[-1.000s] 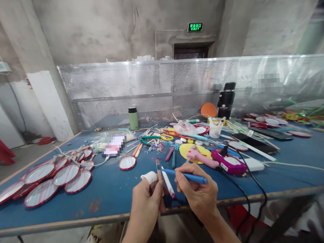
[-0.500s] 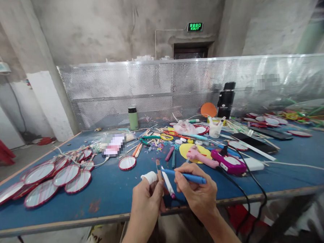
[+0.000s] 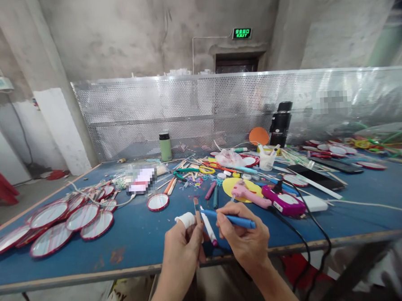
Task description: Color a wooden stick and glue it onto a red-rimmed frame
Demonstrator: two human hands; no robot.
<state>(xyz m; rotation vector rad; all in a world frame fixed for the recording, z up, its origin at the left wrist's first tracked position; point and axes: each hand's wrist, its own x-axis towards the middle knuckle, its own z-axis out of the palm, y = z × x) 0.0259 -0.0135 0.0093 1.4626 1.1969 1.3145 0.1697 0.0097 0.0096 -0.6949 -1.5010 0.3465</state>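
Observation:
My left hand [image 3: 184, 245], with a white wrap on one fingertip, pinches a thin flat stick [image 3: 197, 209] held upright over the near table edge. My right hand [image 3: 244, 238] grips a blue pen [image 3: 231, 219] like a writing tool, its tip touching the stick near the top. A white marker with a magenta end [image 3: 208, 228] lies on the blue table [image 3: 141, 234] just between my hands. Both hands are closed on what they hold.
Several round red-rimmed mirrors [image 3: 56, 221] are piled at the left. A pink glue gun [image 3: 248, 194] and a purple device [image 3: 283, 202] with black cables lie to the right. Scattered sticks, markers and scissors fill the middle; a green bottle [image 3: 165, 146] stands by the perforated metal screen.

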